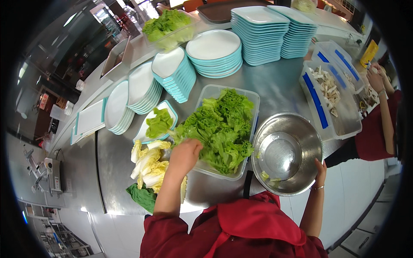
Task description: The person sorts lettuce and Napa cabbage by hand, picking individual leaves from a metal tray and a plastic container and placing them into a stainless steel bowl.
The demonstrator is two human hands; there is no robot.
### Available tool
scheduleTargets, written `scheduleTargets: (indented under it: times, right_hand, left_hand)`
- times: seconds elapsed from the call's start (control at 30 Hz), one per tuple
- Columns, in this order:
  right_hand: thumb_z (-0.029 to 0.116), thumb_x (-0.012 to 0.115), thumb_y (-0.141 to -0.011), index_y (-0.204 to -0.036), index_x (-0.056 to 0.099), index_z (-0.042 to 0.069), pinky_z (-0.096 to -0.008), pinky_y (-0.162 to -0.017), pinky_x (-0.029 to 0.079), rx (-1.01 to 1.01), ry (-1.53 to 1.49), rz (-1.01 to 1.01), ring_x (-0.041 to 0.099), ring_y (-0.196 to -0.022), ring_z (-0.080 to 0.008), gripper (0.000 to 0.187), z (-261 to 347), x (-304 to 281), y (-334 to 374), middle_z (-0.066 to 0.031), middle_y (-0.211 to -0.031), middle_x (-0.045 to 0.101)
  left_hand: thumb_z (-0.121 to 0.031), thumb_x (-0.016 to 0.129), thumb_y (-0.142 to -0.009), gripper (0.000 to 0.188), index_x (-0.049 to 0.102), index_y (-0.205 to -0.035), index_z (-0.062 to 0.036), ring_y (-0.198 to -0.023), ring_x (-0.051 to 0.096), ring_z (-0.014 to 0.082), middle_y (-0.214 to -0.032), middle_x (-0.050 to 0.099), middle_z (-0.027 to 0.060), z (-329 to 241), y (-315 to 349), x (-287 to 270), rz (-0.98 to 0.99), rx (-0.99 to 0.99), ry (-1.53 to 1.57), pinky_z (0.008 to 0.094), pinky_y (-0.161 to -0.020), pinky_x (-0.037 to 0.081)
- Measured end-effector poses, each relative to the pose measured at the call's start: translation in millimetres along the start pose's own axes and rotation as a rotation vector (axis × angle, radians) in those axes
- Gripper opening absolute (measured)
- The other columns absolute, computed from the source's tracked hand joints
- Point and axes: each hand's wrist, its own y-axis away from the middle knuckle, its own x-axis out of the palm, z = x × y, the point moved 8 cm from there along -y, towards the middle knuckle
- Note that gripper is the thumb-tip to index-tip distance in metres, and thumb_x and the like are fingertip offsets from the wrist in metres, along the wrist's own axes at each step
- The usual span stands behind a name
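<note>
A clear plastic tub (256,107) full of curly green lettuce (226,124) stands on the steel counter in front of me. My left hand (186,154) is at the tub's near left side, its fingers closed on the lettuce; the fingertips are partly hidden among blurred leaves. To the right, a round steel bowl (318,144) sits at the counter's near edge, tilted a little. My right hand (320,172) grips its near right rim. A few pale leaf scraps (269,177) lie inside the bowl. Yellowish cabbage leaves (150,165) lie left of my left forearm.
A plate of green leaves (159,122) is left of the tub. Stacked plates and trays (215,45) line the counter's far side, with another lettuce tub (170,28) behind. At right, a container of sliced mushrooms (327,92) stands by another person's hands (378,77).
</note>
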Motion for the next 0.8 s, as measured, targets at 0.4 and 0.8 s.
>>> scheduleTargets:
  times: [0.4, 0.8]
  right_hand:
    - [0.017, 0.054, -0.079, -0.104, 0.054, 0.0, -0.0274, -0.067, 0.047, -0.006, -0.042, -0.057, 0.059, -0.075, -0.0163, 0.03, 6, 8, 8, -0.0069, -0.089, 0.06]
    - [0.012, 0.057, -0.078, -0.109, 0.053, -0.003, -0.0269, -0.07, 0.045, -0.059, -0.097, -0.001, 0.057, -0.078, -0.0154, 0.034, 15, 18, 8, -0.0073, -0.092, 0.06]
  left_hand:
    - [-0.021, 0.059, -0.081, 0.028, 0.056, -0.101, -0.0029, -0.078, 0.06, 0.0267, -0.097, 0.057, 0.012, -81, -29, 5, 0.041, 0.165, -0.157, 0.035, -0.066, 0.048]
    - [-0.033, 0.056, -0.078, 0.034, 0.063, -0.098, -0.0065, -0.091, 0.059, 0.0283, -0.102, 0.06, 0.0128, -166, -44, 237, 0.773, 0.556, -0.57, 0.0406, -0.073, 0.048]
